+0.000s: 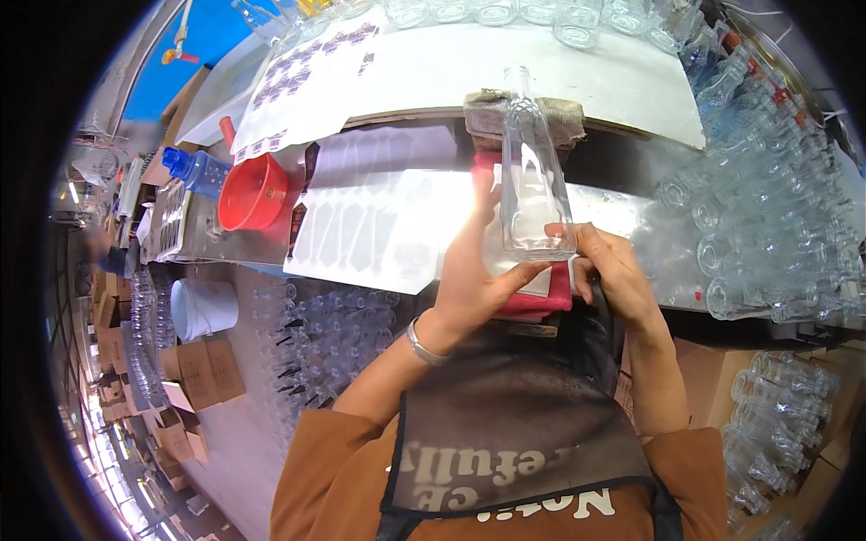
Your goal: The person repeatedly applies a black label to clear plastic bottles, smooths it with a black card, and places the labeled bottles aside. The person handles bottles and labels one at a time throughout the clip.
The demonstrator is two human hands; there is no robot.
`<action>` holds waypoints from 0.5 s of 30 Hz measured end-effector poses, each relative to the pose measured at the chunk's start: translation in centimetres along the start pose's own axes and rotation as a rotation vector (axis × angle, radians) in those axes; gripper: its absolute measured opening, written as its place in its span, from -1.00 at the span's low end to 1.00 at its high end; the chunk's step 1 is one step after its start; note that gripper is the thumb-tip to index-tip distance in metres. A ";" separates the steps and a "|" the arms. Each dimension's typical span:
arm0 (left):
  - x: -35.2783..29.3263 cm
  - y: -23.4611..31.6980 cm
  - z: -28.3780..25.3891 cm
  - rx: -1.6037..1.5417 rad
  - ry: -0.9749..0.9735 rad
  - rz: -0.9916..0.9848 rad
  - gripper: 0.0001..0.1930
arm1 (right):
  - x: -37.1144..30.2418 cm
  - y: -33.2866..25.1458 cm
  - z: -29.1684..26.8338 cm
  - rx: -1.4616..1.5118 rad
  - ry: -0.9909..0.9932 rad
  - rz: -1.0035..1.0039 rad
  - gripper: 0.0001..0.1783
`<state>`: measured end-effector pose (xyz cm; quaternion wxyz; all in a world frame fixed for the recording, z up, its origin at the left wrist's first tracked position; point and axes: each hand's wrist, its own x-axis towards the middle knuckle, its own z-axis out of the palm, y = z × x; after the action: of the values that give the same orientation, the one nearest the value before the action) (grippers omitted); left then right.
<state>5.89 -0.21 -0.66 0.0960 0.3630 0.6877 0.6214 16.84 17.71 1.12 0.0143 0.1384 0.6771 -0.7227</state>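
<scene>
A clear glass bottle (532,194) lies in front of me, its neck pointing away and its base toward me. The neck end rests over a folded, stained cloth (568,122). My left hand (474,266) grips the bottle along its left side, thumb at the base; bright glare washes out some of its fingers. At the lower right corner of the bottle, my right hand (613,270) has curled fingers, with a fingertip pressed on the glass. Beneath the bottle is a red cloth pad (541,302). A sheet of pale labels (370,207) lies left of my left hand.
A red bowl (253,194) and a blue bottle (196,171) stand at the left. Printed label sheets (307,77) cover part of the white board (451,68). Many glass bottles (767,234) crowd the right side. A white bucket (205,308) stands lower left.
</scene>
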 end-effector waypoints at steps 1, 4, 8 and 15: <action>-0.2 0.0 -0.2 0.138 0.000 0.051 0.05 | -0.4 -0.3 0.3 -0.123 0.070 -0.048 -0.40; -0.9 -0.4 -0.3 0.388 -0.011 0.130 -0.03 | -1.3 -0.6 1.3 -0.469 0.201 -0.222 -0.61; -1.7 -1.5 -0.3 0.403 -0.055 0.071 0.00 | -1.7 -1.0 2.2 -0.650 0.250 -0.258 -0.60; -2.4 -2.3 -1.1 0.391 -0.098 0.066 0.00 | -1.1 -0.1 2.8 -0.580 0.267 -0.220 -0.56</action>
<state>6.12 -2.48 -3.33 0.0366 0.4267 0.7774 0.4606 17.37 14.78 1.62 -0.1139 0.1480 0.8612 -0.4728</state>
